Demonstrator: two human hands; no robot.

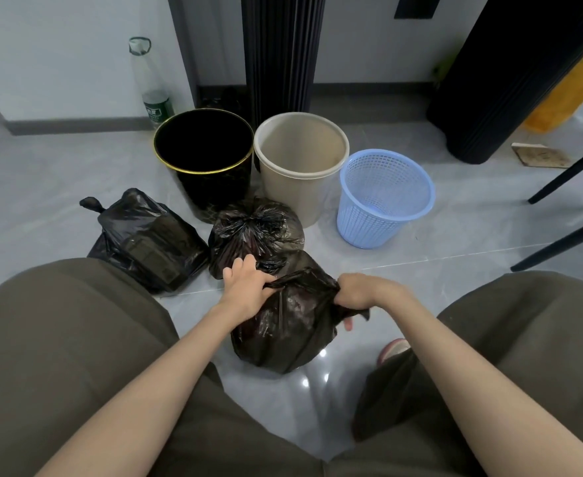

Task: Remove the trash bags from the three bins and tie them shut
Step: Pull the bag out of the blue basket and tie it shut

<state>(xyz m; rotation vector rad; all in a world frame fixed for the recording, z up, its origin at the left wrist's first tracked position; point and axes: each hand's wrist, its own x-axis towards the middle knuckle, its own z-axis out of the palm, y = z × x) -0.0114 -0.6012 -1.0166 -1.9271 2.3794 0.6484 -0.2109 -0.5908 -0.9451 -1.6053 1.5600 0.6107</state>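
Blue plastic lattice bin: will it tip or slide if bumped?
The blue plastic lattice bin looks empty and openwork, so probably light. Its base is narrower than its rim, so a high bump may tip it; on the glossy grey floor it likely slides.

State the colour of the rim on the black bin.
Gold; the rim circles the black bin, clearest in the head view.

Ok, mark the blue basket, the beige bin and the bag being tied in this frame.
blue basket [369, 222]: head view, front mesh wall.
beige bin [293, 191]: head view, outer front wall.
bag being tied [283, 332]: head view, bulging lower body.
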